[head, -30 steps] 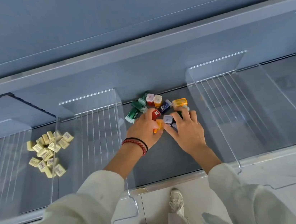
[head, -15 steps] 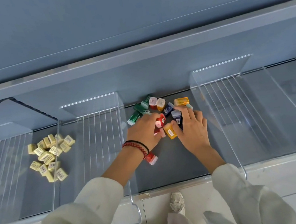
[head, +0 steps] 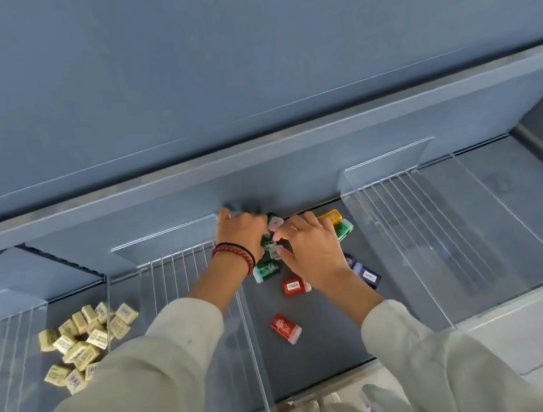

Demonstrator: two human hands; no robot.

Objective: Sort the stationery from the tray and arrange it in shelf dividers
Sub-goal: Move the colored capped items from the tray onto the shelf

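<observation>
Small coloured stationery boxes lie in the middle compartment of the grey shelf (head: 316,345). My left hand (head: 241,235), with red and black bracelets at the wrist, reaches to the back wall, fingers curled over the heap and blurred. My right hand (head: 314,252) lies beside it, thumb and forefinger pinching a small clear-capped box (head: 272,250). A green box (head: 266,271), a pink box (head: 275,222), an orange box (head: 331,217) and another green box (head: 345,229) surround the hands. Two red boxes (head: 294,287) (head: 285,324) and a blue box (head: 366,273) lie loose nearer the front.
Clear acrylic dividers (head: 254,346) (head: 408,257) wall the middle compartment on both sides. A pile of several yellow erasers (head: 81,345) sits in the compartment to the left. The shelf above overhangs the back. Floor and my shoes show below the front edge.
Both hands have moved toward the back of the shelf. The heap has spread: two red boxes and a blue one now lie loose in front of my hands.
</observation>
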